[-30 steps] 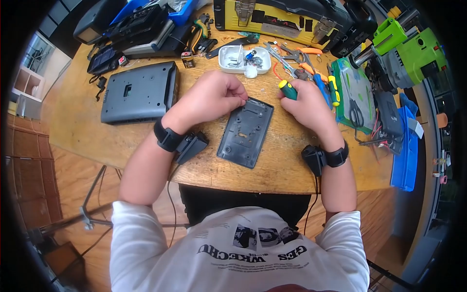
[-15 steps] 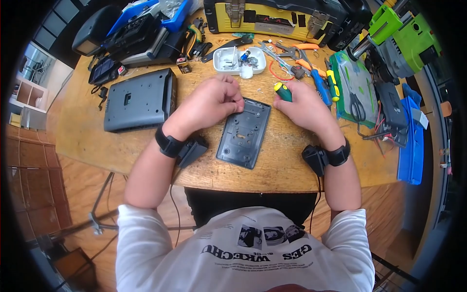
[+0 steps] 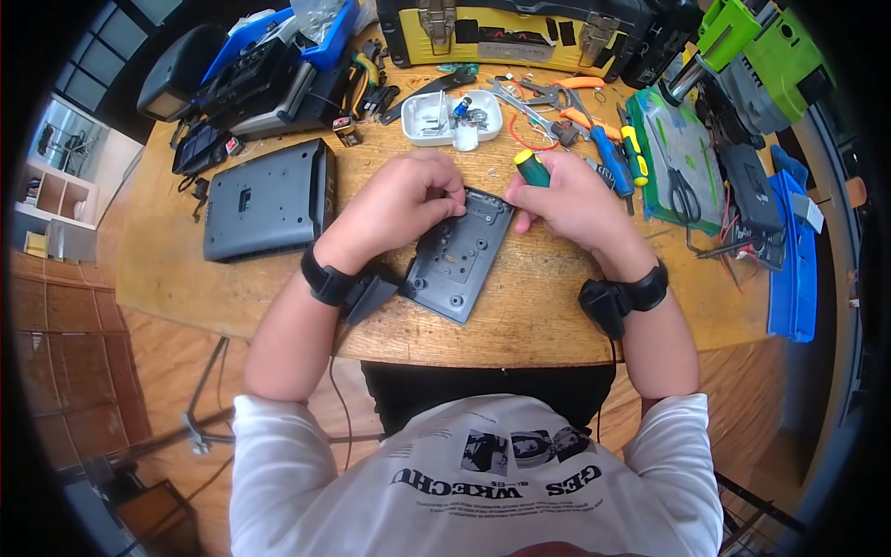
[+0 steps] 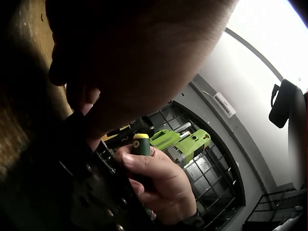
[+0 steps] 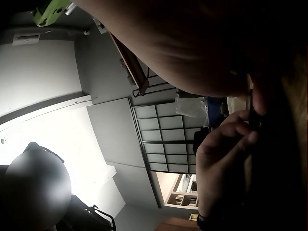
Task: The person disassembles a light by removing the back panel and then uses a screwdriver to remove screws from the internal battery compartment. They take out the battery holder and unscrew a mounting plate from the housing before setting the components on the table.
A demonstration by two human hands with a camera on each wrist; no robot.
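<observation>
A shallow black plastic cover (image 3: 455,265), its inner side with round posts facing up, lies between the hands at a slant. My left hand (image 3: 399,200) pinches its far left corner between thumb and fingers. With my right hand (image 3: 585,209) I hold a screwdriver, whose green handle with a yellow end (image 3: 532,170) sticks out above the thumb. The fingertips of that hand are right at the cover's far right corner. In the left wrist view the same screwdriver handle (image 4: 141,145) stands up from the fist; its shaft is hidden.
A dark plastic housing (image 3: 269,200) sits to the left. Behind the hands is a white dish (image 3: 425,140) of small metal parts. Pliers, a blue-handled screwdriver (image 3: 608,156) and scissors (image 3: 684,200) lie right. A yellow-black toolbox (image 3: 520,42) and green power tool (image 3: 789,74) stand behind.
My right hand has moved left, with the screwdriver, up to the cover's far right corner. The cover has turned, its near end swinging left. The left hand stays at its corner.
</observation>
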